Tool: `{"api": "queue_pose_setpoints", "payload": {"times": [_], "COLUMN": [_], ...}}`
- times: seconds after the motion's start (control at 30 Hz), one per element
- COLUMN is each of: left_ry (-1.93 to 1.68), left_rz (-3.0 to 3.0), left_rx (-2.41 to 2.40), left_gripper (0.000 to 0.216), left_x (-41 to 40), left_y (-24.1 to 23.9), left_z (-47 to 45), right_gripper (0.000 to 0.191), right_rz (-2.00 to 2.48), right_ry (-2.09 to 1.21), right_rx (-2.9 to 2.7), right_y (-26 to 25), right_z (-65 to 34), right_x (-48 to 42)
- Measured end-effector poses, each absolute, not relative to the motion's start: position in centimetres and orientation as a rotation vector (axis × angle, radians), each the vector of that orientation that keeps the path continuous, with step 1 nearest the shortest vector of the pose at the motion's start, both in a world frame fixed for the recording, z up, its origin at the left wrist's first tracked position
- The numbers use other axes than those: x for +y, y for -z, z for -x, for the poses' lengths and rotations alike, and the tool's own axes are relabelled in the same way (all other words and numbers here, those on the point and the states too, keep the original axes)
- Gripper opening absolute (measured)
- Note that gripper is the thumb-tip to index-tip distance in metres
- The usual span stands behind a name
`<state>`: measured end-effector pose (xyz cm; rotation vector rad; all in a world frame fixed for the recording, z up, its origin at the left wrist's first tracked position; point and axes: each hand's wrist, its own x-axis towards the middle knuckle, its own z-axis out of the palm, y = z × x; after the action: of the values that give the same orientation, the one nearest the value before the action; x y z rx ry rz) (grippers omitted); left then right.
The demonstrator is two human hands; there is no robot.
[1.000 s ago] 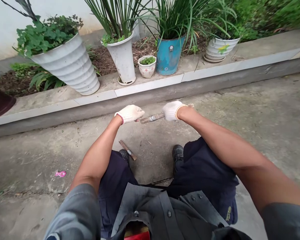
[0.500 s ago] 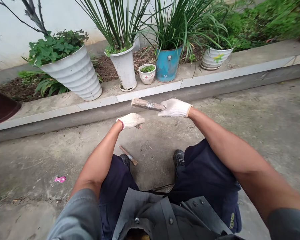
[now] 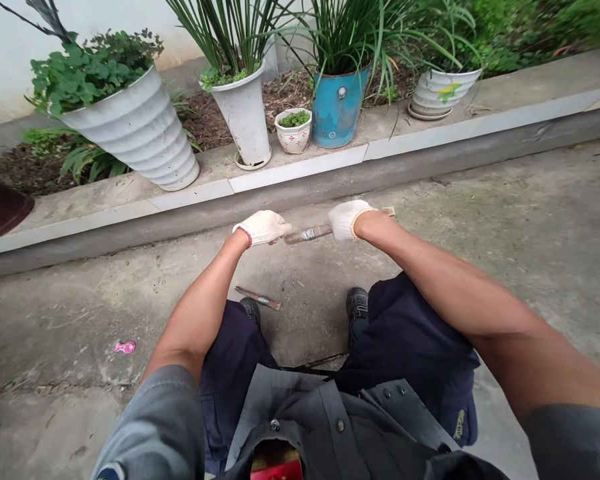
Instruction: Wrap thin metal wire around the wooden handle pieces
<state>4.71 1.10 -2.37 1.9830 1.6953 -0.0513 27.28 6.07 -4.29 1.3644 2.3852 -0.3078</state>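
My right hand, in a white knit glove, is closed round a wire-wrapped wooden stick. The stick lies nearly level. Silvery wrapping shows left of the fist, and a pale wooden end sticks out beyond my wrist. At the stick's brown left end is my left hand, gloved too, its fingers drawn together against that end. The glove hides how firmly they grip. On the concrete by my left shoe lies a second wooden stick with a silvery band, apart from both hands.
A low tiled ledge runs across in front, bearing several potted plants, among them a ribbed white pot, a small flowered pot and a blue bucket. A pink object lies on the concrete floor at left.
My right hand has turned over, with the stick now gripped nearer its middle and lower in view. My left hand has risen slightly and come to the stick's left end.
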Motion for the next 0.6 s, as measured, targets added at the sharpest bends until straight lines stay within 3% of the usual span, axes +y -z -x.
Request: {"api": "queue_pose_setpoints", "payload": {"times": [0.13,0.33,0.53,0.6], "left_ry": [-0.043,-0.118,-0.205,-0.217], "left_rz": [-2.02,-2.009,-1.9,-1.945], "left_rx": [1.603,1.447,1.448,1.512], "left_gripper": [0.045,0.044,0.034,0.036], "left_x": [0.3,0.1,0.9,1.2], "left_y": [1.6,2.0,3.4,3.4], "left_z": [-5.8,-5.3,-3.4,-3.1], "right_gripper": [0.033,0.035,0.036,0.032], "right_rz": [-1.495,-1.537,-1.089,-0.924], "right_ry": [0.152,0.425,0.853,0.823], "right_rx": [2.393,2.629,2.723,2.662], "right_y": [3.5,2.0,1.4,1.7], "right_z": [-28.0,-29.2,-29.8,-29.5], "right_x": [7.8,7.8,5.9,5.3]}}
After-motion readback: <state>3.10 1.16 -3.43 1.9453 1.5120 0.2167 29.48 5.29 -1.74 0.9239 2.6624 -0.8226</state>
